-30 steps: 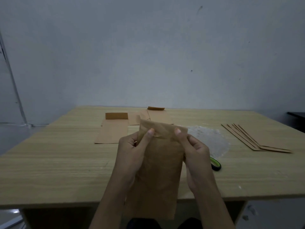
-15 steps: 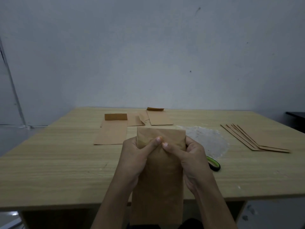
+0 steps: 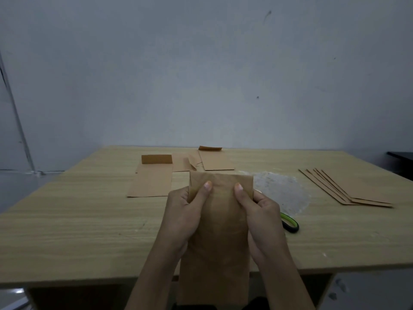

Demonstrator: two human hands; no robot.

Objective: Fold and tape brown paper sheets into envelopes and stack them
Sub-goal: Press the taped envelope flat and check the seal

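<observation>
Thumbs have been spread apart again along the top fold of the brown paper envelope (image 3: pixel 218 231), clamped in each grip — left hand (image 3: pixel 182 217), right hand (image 3: pixel 261 217) — above the surface (image 3: pixel 78 220). Even outward pressure probably sharpens the crease.

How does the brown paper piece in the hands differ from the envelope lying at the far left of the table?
The held paper piece is gripped near its top by the left hand and right hand, hanging past the table edge; the left envelope lies flat on the table, untouched. The left envelope's flap stands up at its far end; the held piece shows no raised flap. Both are brown paper, long and narrow.
</observation>
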